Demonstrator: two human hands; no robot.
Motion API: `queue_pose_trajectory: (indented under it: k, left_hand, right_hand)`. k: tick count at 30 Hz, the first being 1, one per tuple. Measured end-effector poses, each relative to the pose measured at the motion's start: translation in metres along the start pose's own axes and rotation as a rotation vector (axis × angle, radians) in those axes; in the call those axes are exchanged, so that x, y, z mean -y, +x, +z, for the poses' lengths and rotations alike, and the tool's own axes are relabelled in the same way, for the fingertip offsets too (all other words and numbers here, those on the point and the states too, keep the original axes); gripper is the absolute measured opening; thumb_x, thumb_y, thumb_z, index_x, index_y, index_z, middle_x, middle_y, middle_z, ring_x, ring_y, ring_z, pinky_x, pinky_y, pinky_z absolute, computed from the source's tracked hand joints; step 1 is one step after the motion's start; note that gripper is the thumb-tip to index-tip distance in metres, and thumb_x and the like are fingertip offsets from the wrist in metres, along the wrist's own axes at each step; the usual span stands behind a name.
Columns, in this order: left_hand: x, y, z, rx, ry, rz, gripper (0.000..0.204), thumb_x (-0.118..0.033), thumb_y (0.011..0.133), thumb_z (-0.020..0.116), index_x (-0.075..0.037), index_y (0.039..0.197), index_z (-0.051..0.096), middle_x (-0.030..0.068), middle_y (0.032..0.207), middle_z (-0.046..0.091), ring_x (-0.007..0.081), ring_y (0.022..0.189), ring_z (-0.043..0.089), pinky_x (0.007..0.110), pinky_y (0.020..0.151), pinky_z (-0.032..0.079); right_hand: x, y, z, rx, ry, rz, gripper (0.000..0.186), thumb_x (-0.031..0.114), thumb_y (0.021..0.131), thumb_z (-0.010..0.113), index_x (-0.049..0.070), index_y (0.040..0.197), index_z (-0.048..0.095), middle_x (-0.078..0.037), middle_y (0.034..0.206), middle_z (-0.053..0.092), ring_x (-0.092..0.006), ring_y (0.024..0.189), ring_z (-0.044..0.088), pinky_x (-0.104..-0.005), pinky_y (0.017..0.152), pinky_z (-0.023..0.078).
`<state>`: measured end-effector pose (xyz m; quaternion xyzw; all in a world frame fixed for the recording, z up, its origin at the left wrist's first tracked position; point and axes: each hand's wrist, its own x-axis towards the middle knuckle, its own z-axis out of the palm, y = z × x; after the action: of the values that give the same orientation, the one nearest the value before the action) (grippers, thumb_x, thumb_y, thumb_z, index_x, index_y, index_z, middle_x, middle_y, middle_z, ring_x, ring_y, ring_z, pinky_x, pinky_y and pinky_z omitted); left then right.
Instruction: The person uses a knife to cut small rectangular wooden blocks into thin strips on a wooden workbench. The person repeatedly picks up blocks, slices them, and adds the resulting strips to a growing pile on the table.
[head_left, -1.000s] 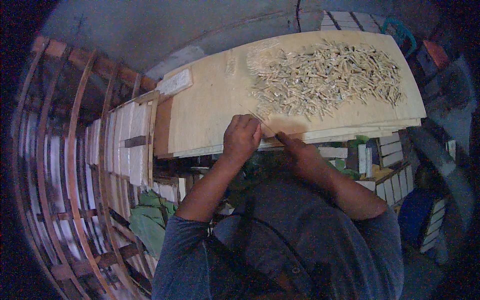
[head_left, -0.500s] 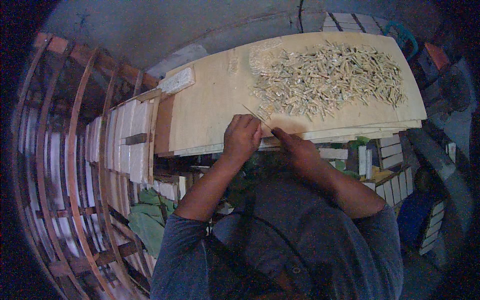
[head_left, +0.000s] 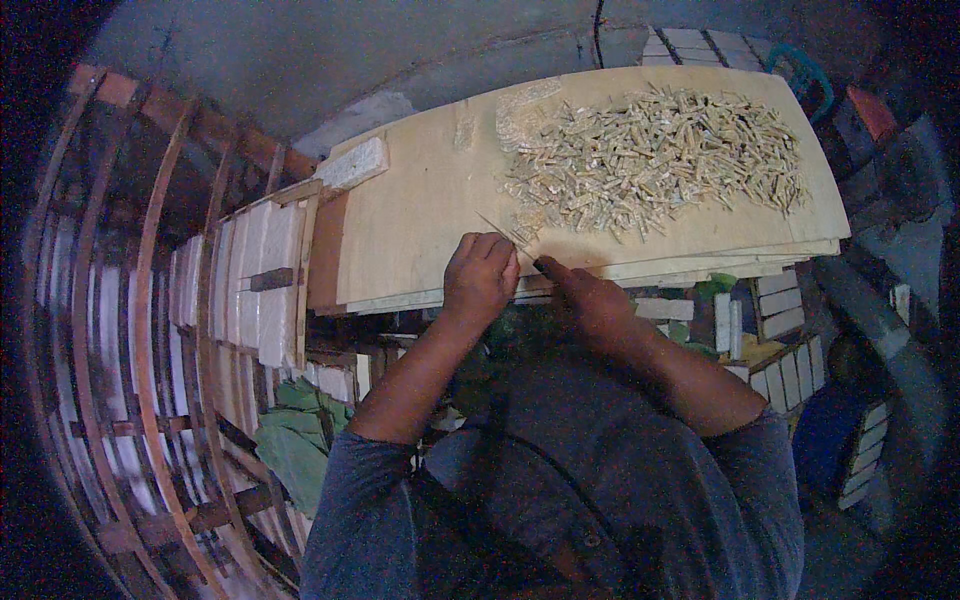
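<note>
At the near edge of a pale wooden board [head_left: 410, 220], my left hand [head_left: 482, 275] is closed with its fingers curled round a thin pale stick [head_left: 490, 222]. One end of the stick pokes out past the knuckles over the board. Close on its right, my right hand [head_left: 595, 305] is also closed, its dark thumb tip near the stick's other end. What the right fingers hold is hidden. Beyond both hands a wide heap of short pale rolled pieces [head_left: 660, 160] covers the board's right half. A few such pieces [head_left: 523, 236] lie just past my left hand.
A whitish block [head_left: 355, 165] rests at the board's far left. Wooden rack bars [head_left: 155, 220] rise on the left, beside a tray of pale slabs [head_left: 260, 240]. Green leaves or cloth [head_left: 295, 440] hang below. Racks with white bars [head_left: 790, 375] stand at lower right.
Both hands have shifted very slightly to the left, and the stick's protruding end with them. My right hand stays close beside the left; the heap looks the same.
</note>
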<state>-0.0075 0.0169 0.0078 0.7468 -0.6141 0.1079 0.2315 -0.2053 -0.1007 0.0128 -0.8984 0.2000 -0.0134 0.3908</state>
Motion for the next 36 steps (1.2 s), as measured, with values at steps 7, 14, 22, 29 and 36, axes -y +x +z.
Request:
queue_pose_trajectory:
  k: [7,14,22,29,36]
  left_hand:
    - [0.000,-0.002,-0.002,0.007,-0.003,0.000,0.014,-0.010,0.085,0.074,-0.006,0.097,0.070,0.0114,0.097,0.066,0.0341,0.093,0.062,0.045,0.082,0.055]
    - [0.000,-0.005,-0.003,0.023,0.018,-0.015,0.016,-0.009,0.083,0.075,-0.006,0.097,0.069,0.0109,0.097,0.066,0.0338,0.094,0.062,0.045,0.081,0.055]
    - [0.001,-0.007,-0.006,-0.008,-0.007,0.011,0.017,-0.008,0.081,0.075,-0.006,0.096,0.069,0.0111,0.101,0.065,0.0339,0.096,0.062,0.045,0.082,0.055]
    - [-0.001,-0.008,-0.009,0.042,-0.003,-0.004,0.018,-0.009,0.082,0.074,-0.006,0.099,0.069,0.0113,0.102,0.065,0.0339,0.096,0.061,0.046,0.082,0.055]
    - [0.006,-0.011,-0.001,0.017,0.008,0.017,0.021,-0.010,0.082,0.075,-0.006,0.102,0.069,0.0112,0.102,0.066,0.0341,0.095,0.062,0.046,0.082,0.055]
  right_hand:
    - [-0.035,-0.054,0.007,-0.034,0.007,0.032,0.063,0.017,0.096,0.067,0.019,0.156,0.046,-0.025,0.118,0.072,-0.0465,0.103,0.071,-0.0525,0.087,0.058]
    - [-0.012,-0.017,0.007,-0.163,0.102,-0.154,0.067,0.009,0.094,0.066,0.020,0.157,0.046,-0.025,0.116,0.072,-0.0470,0.101,0.071,-0.0530,0.085,0.058]
    - [-0.021,-0.042,0.005,-0.005,0.041,0.033,0.067,0.010,0.089,0.071,0.015,0.153,0.051,-0.024,0.113,0.070,-0.0451,0.098,0.070,-0.0524,0.082,0.058]
    - [-0.017,-0.027,0.002,-0.016,0.328,0.012,0.066,0.008,0.091,0.069,0.013,0.154,0.050,-0.026,0.119,0.070,-0.0456,0.102,0.071,-0.0530,0.085,0.058]
    - [-0.025,-0.020,0.022,-0.006,0.062,-0.002,0.064,0.009,0.093,0.067,0.011,0.155,0.049,-0.028,0.121,0.070,-0.0462,0.105,0.071,-0.0534,0.086,0.058]
